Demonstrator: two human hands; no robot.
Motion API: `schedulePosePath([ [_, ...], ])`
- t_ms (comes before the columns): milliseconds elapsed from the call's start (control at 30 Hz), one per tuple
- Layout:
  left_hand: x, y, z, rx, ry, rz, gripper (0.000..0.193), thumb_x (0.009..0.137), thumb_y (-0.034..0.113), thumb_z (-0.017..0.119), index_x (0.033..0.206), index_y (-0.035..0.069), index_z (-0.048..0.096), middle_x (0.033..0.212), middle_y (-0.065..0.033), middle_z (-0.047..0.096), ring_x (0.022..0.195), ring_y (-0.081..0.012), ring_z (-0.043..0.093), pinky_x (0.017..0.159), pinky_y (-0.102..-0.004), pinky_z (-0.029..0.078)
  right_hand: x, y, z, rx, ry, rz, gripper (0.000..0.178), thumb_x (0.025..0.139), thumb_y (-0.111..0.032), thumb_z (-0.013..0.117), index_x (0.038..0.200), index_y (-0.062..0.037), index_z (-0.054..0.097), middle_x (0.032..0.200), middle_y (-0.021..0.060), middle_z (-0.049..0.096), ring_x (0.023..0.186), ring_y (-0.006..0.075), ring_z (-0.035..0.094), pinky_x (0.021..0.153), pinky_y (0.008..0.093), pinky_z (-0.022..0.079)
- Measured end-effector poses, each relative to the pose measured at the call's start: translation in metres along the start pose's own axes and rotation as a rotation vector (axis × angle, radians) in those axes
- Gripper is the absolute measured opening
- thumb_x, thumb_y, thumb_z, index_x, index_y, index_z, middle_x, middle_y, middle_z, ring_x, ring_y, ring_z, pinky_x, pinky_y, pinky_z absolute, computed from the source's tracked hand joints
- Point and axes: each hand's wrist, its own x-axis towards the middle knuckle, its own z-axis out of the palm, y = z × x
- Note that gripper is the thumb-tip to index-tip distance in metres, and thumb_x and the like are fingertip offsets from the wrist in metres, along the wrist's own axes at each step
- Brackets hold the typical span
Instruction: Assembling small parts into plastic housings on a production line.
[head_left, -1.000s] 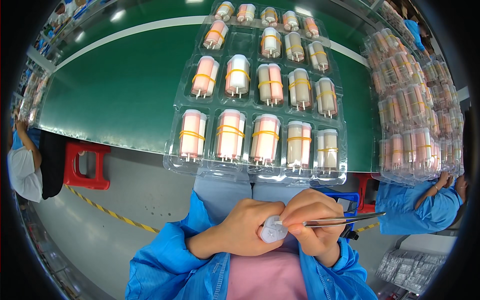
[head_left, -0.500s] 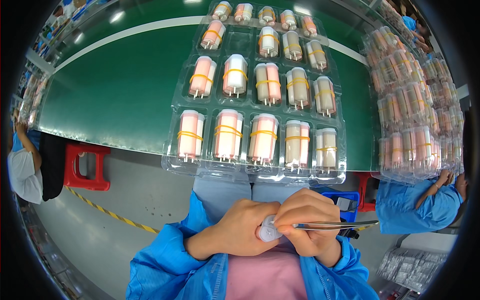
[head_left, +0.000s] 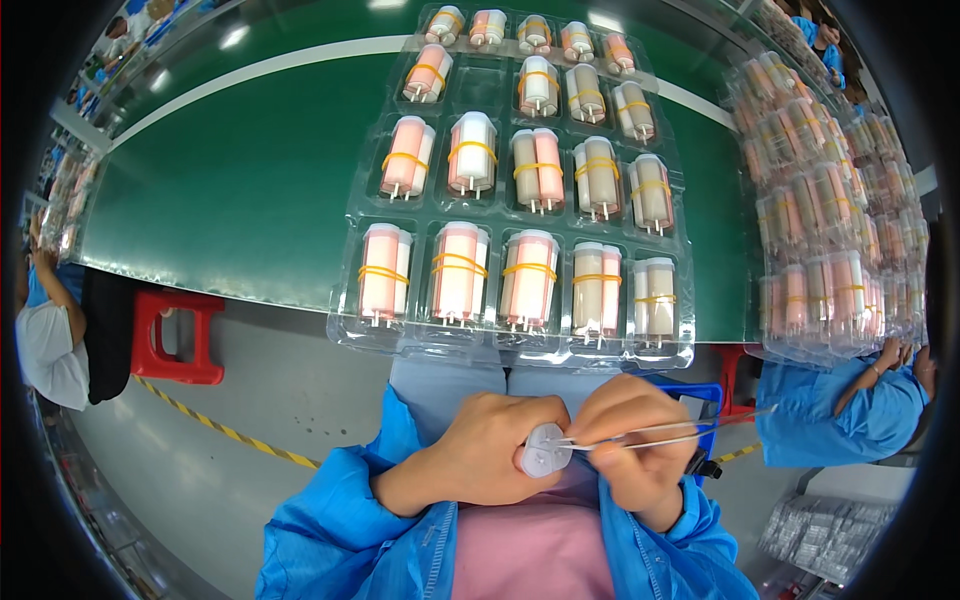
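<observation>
Gripped in the left hand (head_left: pixel 490 450), a white cylinder (head_left: pixel 545 451) meets tweezers (head_left: pixel 660 432) pinched by the right hand (head_left: pixel 635 455), lower centre; clear tray (head_left: pixel 345 330) of banded cylinders above.

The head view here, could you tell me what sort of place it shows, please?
Most likely a factory assembly line. A long green workbench holds a clear tray of banded cylinders, more trays are stacked at the right, and a co-worker in a blue smock sits nearby.

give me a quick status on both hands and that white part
Left hand closed on white round part. Right hand pinching tweezers, tips at the part. Nothing between them.
</observation>
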Motion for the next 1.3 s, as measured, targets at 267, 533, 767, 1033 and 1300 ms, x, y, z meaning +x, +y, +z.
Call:
schedulePosePath([
  [267, 0.001, 0.001, -0.002, -0.097, -0.015, 0.037, 0.025, 0.064, 0.008, 0.072, 0.082, 0.008, 0.055, 0.071, -0.0085, 0.06, 0.063, -0.0296, 0.061, 0.053, -0.0354, 0.046, -0.008, 0.007, -0.002, 0.095, 0.129, 0.026, 0.014, 0.078, -0.007, 0.067, 0.085, 0.0039, 0.063, 0.079, 0.0165, 0.064, 0.067, 0.0211, 0.059, 0.058, 0.0299, 0.046],
  [533, 0.001, 0.003, -0.002, -0.107, -0.018, 0.041, 0.025, 0.063, 0.008, 0.071, 0.083, 0.007, 0.056, 0.071, -0.0092, 0.06, 0.063, -0.03, 0.061, 0.053, -0.0358, 0.046, -0.006, 0.003, 0.0, 0.059, 0.069, -0.021, 0.012, 0.076, -0.005, 0.068, 0.085, 0.0018, 0.064, 0.079, 0.0138, 0.065, 0.064, 0.0211, 0.06, 0.057, 0.0291, 0.046],
  [767, 0.002, 0.004, 0.001, -0.082, 0.017, 0.039, 0.024, 0.063, 0.009, 0.071, 0.082, 0.006, 0.057, 0.068, -0.0099, 0.059, 0.061, -0.031, 0.061, 0.05, -0.0369, 0.045, 0.001, 0.0, 0.003, -0.026, -0.021, -0.039, 0.011, 0.073, -0.002, 0.07, 0.082, -0.0018, 0.065, 0.078, 0.0105, 0.065, 0.063, 0.0226, 0.06, 0.056, 0.0292, 0.047],
  [1033, 0.001, 0.003, 0.002, -0.064, 0.032, 0.04, 0.024, 0.063, 0.009, 0.071, 0.082, 0.006, 0.057, 0.068, -0.0103, 0.059, 0.06, -0.0316, 0.06, 0.05, -0.0376, 0.045, 0.003, -0.001, 0.002, -0.07, -0.061, -0.057, 0.013, 0.071, -0.002, 0.071, 0.083, -0.0014, 0.066, 0.078, 0.0108, 0.065, 0.064, 0.0234, 0.061, 0.056, 0.0296, 0.048],
  [1300, 0.0, 0.004, 0.002, -0.037, 0.025, 0.047, 0.025, 0.063, 0.01, 0.071, 0.081, 0.006, 0.056, 0.068, -0.0103, 0.059, 0.061, -0.0325, 0.06, 0.05, -0.0389, 0.045, 0.004, -0.001, 0.002, -0.08, -0.083, -0.064, 0.012, 0.069, -0.003, 0.071, 0.081, -0.0015, 0.066, 0.077, 0.0112, 0.065, 0.065, 0.0247, 0.061, 0.057, 0.0299, 0.048],
])
